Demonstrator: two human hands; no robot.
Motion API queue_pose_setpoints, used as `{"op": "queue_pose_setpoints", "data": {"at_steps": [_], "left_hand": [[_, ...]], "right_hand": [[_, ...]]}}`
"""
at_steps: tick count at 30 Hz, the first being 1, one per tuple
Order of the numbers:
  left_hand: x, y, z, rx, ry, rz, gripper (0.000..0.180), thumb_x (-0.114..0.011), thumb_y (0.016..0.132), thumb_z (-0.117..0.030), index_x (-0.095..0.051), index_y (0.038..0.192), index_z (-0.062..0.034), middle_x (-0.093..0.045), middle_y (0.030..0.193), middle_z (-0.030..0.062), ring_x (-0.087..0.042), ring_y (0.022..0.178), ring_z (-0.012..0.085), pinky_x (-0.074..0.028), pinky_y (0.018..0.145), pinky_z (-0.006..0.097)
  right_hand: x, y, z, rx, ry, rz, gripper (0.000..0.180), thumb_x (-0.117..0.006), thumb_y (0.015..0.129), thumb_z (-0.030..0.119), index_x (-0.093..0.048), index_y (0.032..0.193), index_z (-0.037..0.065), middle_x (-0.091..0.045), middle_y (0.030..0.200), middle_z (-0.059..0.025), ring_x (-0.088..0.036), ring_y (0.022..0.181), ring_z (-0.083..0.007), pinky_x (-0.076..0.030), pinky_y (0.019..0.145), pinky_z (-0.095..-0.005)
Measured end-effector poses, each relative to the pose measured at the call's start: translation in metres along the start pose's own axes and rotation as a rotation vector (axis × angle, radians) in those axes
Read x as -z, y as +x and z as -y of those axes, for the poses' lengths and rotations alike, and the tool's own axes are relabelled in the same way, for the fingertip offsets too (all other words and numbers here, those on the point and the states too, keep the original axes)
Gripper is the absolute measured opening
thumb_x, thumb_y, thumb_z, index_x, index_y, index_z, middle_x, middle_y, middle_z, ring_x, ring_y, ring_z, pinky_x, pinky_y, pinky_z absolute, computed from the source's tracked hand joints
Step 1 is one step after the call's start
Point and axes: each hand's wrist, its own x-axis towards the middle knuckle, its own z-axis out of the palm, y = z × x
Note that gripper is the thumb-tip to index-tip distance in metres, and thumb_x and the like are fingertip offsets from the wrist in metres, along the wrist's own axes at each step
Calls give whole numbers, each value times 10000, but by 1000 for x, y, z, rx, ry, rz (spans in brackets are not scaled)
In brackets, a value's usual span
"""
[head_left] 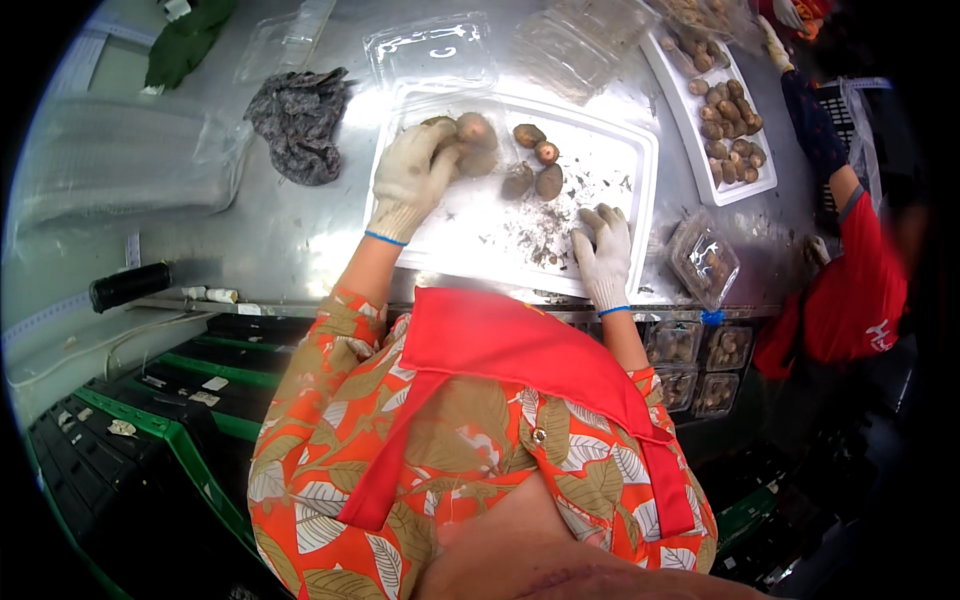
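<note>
My left hand point(408, 178), in a white knit glove with a blue cuff edge, is closed on a small brown taro point(475, 130) at the left of a white tray point(480, 255). Glare and clear plastic around it blur its outline, and another taro point(478, 163) shows just below it. Several loose taros point(548, 182) lie in the tray to the right of that hand. My right hand point(605, 255), gloved the same way, lies at the tray's near right edge with its fingers apart and nothing in them. Dark crumbs of soil point(548, 235) are scattered between the hands.
A crumpled grey cloth point(298, 125) lies left of the tray. Clear plastic boxes point(430, 52) are behind it. A filled clear box point(704, 260) stands at right, below a second white tray point(763, 185) of taros. A co-worker's sleeve point(865, 280) is at far right; crates point(110, 450) stand below left.
</note>
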Motion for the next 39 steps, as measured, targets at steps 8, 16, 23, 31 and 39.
{"op": "queue_pose_setpoints", "data": {"at_steps": [8,16,23,31,39], "left_hand": [[-14,14,1,193,197,285,429,-650,918,-238,-590,1323,-109,-672,1094,160,-645,1019,363,-509,907,446],[-18,19,-1,223,169,233,473,-591,957,-399,-609,1308,-83,-676,1175,150,-641,1081,344,-503,925,436],[-10,43,-17,477,81,300,514,-528,984,-548,-727,1008,-74,-752,901,106,-718,890,319,-536,803,423],[-4,46,-25,493,84,291,536,-533,980,-561,-713,940,-57,-747,810,94,-722,817,285,-532,771,413],[-10,44,-23,456,142,273,555,-538,983,-568,-688,918,-38,-737,782,96,-722,766,266,-542,738,398]], "right_hand": [[-5,-2,-7,41,69,-84,278,-618,924,181,-690,1169,70,-591,1291,-234,-521,1241,-427,-403,1077,-498],[-10,-1,-9,34,100,-163,221,-629,916,157,-710,1114,103,-629,1226,-193,-550,1222,-426,-424,1076,-494],[-9,1,-9,0,127,-206,170,-643,903,139,-724,1045,92,-659,1197,-184,-555,1223,-440,-427,1085,-491],[-16,-3,-12,-11,142,-229,149,-660,892,177,-731,989,90,-668,1171,-183,-572,1199,-425,-433,1064,-494],[-10,0,-8,15,166,-220,129,-659,880,194,-732,946,111,-650,1174,-181,-552,1199,-434,-422,1065,-500]]}}
